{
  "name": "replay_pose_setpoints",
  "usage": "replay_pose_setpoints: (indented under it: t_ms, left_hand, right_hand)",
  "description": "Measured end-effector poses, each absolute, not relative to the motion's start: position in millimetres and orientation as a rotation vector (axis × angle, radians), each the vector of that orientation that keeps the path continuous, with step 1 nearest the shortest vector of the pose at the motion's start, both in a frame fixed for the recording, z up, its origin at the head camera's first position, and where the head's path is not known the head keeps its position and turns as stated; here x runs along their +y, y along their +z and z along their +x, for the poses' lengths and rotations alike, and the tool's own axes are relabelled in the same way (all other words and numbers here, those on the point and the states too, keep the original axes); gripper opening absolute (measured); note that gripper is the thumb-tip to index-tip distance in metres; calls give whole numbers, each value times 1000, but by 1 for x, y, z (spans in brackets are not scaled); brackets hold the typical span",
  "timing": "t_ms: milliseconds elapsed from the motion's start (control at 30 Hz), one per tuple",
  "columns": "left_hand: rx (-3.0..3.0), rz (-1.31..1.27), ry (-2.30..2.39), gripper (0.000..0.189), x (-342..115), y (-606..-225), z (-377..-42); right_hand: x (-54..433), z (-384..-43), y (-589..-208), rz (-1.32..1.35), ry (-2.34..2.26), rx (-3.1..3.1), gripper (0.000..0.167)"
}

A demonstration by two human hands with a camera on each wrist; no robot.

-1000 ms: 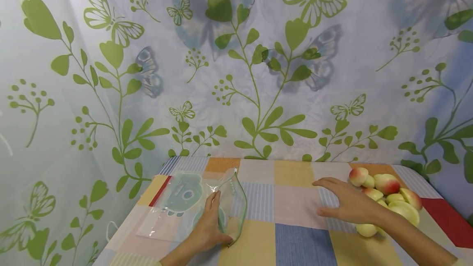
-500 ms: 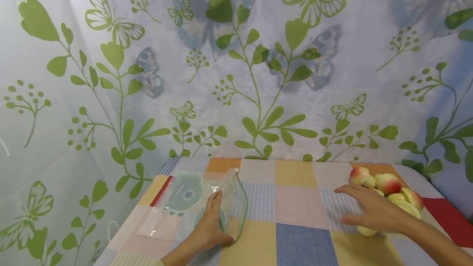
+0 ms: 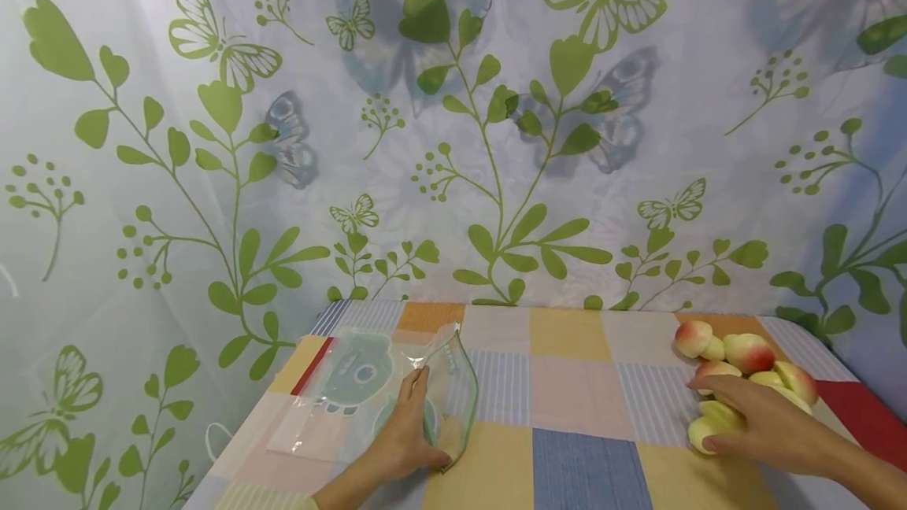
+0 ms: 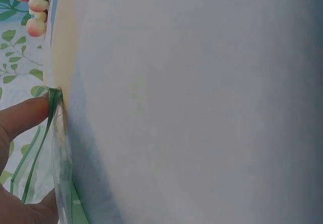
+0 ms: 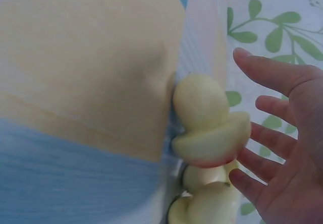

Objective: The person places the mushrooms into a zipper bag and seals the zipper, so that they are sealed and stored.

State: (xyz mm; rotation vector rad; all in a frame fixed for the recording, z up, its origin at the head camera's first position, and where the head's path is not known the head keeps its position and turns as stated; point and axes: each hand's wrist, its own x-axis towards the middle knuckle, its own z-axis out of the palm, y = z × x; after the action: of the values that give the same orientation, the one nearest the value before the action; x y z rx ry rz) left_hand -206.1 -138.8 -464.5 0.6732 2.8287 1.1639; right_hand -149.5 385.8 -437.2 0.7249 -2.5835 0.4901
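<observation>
Gripping the bag (image 3: pixel 350 372) by its mouth, the left hand (image 3: pixel 402 435) is over on the cloth's (image 3: pixel 591 463) left. The right hand (image 3: pixel 768 423) is spread pretty wide, right at the fruit (image 3: pixel 747 354) piled on the right, leafy curtain (image 3: pixel 425 164) behind it all.

One clear green-edged bag (image 3: pixel 373 392), one patchwork cloth (image 3: pixel 581 392), at least eight fruit pieces (image 3: pixel 747 353), some partly hidden
</observation>
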Motion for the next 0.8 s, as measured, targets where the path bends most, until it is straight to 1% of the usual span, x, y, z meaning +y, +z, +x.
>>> replay_pose_setpoints:
  t_ms: [267, 433, 800]
  left_hand:
    - [2851, 682, 1133, 137, -139, -466, -208]
    - [2840, 683, 1133, 136, -138, -465, -208]
    - [2853, 677, 1103, 136, -138, -464, -209]
  right_hand:
    - [395, -150, -450, 729, 468, -2501, 64]
    - [398, -151, -454, 749, 440, -2482, 61]
    - [398, -156, -451, 809, 451, -2465, 60]
